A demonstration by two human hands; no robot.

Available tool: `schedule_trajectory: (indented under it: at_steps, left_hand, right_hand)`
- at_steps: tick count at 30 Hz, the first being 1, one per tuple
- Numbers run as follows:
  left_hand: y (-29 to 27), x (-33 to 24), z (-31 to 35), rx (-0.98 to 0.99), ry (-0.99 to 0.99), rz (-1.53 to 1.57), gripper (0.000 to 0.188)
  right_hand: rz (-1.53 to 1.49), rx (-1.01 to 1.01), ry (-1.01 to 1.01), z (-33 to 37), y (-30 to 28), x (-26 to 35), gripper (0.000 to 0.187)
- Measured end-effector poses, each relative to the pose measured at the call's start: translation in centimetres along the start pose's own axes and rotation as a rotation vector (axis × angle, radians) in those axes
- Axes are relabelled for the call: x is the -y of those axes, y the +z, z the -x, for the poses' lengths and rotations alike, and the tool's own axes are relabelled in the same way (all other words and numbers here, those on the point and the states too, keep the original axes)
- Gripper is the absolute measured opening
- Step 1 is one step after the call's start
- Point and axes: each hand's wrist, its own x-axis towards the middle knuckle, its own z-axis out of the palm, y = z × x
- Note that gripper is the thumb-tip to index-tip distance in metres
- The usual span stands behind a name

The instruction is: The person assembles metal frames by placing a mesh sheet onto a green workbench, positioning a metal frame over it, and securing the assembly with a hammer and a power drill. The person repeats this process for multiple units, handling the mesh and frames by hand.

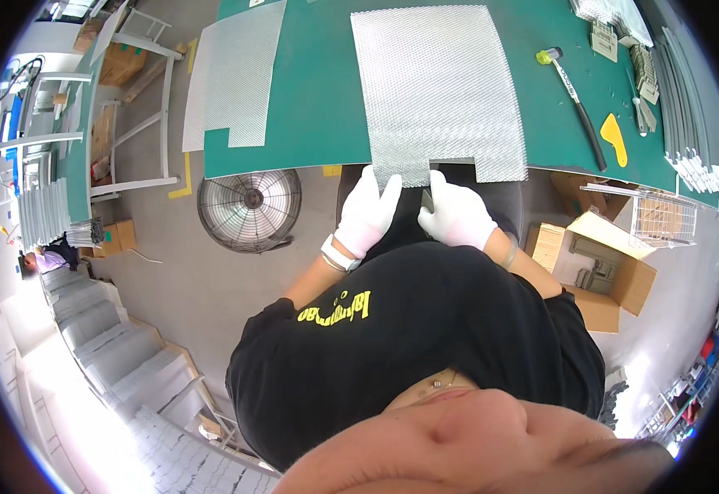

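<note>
Left fingers (368, 183): thumb and forefinger spread in a V, right at the near-left corner of the mesh panel (437, 78). Touching or overlapping that edge; cannot tell whether pinched. Right fingertips (438, 179) just beside the notch in the same edge, with a small dark grey sliver (427, 200) between thumb and fingers; too small to name, firmness of hold not readable.

Key relation: mesh panel straight ahead of both hands, stretching away from the body. Long axis apparently fore-and-aft, though hard to judge through the lens bend. Near edge jutting a little past the table edge, tab between the hands. Left hand (367, 216) seemingly the closer to the mesh — right hand (460, 216) only slightly off.

Pose: both gloved, wrists low before the torso, forearms angled inward, fingers pointing away.

Farther out: green table (318, 107) under the panel, second mesh sheet (244, 74) to the left, well apart; mallet (577, 99) and yellow scraper (614, 142) off to the right.
</note>
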Motion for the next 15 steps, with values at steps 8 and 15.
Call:
schedule_trajectory:
  at_steps: [8, 15]
  left_hand:
    - [-0.2, 2.8, 1.0, 0.292, -0.438, 0.703, 0.059]
    - [5.9, 2.1, 0.7, 0.186, -0.530, 1.176, 0.028]
  right_hand:
    - [-0.486, 0.014, -0.013, 2.2, 0.6, -6.1, 0.057]
    - [-1.731, 0.080, 0.159, 2.9, 5.0, -9.3, 0.040]
